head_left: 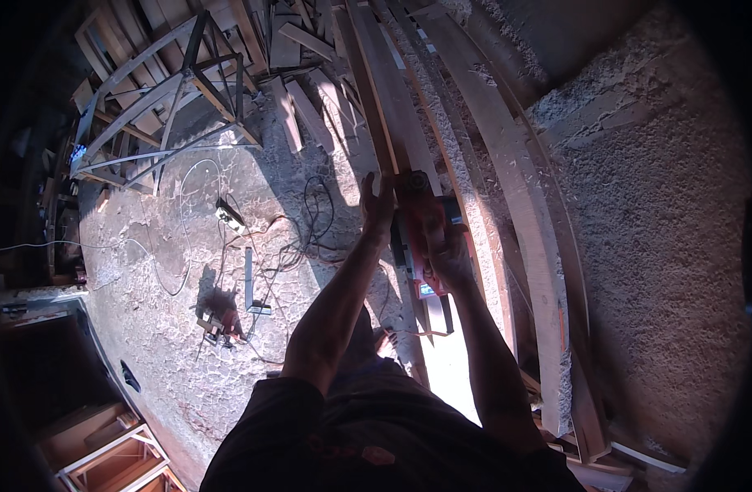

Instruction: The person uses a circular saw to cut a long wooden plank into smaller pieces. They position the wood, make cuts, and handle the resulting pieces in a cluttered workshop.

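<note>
A red electric hand planer (414, 198) with a dark round knob at its front sits on a long wooden board (399, 98) that runs away from me. My right hand (450, 256) is closed around the planer's rear handle. My left hand (378, 203) lies against the left edge of the board, beside the front of the planer, with its fingers stretched forward and thumb apart. Shadow hides the exact contact of its fingertips. A dark cord (429, 333) trails behind the planer.
Long planks (515, 172) covered with shavings lie along the right, beside a rough wall (655, 213). On the floor at left are a power strip (229, 216), tangled cables (298, 246), a metal square (250, 283) and another power tool (220, 322). A frame (183, 82) stands far left.
</note>
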Demonstrator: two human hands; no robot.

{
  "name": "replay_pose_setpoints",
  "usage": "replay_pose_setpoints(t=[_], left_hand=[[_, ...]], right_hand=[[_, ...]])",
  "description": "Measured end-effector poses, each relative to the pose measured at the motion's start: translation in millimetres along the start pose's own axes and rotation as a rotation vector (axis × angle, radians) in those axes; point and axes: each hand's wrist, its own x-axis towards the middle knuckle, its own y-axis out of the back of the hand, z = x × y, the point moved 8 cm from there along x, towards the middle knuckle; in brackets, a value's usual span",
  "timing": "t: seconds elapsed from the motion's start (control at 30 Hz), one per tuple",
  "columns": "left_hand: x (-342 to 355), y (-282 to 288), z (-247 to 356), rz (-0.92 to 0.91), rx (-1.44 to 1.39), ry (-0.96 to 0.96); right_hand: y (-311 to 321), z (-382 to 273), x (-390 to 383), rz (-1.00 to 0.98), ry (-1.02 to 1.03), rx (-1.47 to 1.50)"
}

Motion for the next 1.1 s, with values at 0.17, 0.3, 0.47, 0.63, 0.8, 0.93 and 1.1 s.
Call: replay_pose_setpoints(t=[0.17,0.3,0.47,0.63,0.8,0.93,1.1], left_hand=[[-6.9,48.0,-115.2,0.009,-0.038,0.151],[-99.0,33.8,-166.7,-0.612,0.349,0.071],[-176.3,19.0,-141.5,-0.999,0.296,-0.046],[-123.1,30.8,-124.6,-0.763,0.826,-0.054],[-47.1,56.7,-147.4,-0.267,0.721,0.121],[-26.3,34.2,-146.1,-0.233,0.327,0.303],[15.2,5.5,-139.7,-0.356,0.358,0.109]], right_hand=[[-7.8,-27.1,50.7,0.067,0.229,-0.094],[-12.6,-40.0,75.6,-0.003,0.075,-0.051],[-17.5,-58.7,111.0,0.031,0.158,-0.07],[-24.8,-70.9,140.6,0.031,0.146,-0.039],[-30.2,-94.2,172.1,0.02,0.165,-0.011],[-34.2,-93.2,202.7,0.002,0.086,-0.042],[-46.0,-121.8,237.6,-0.01,0.103,-0.053]])
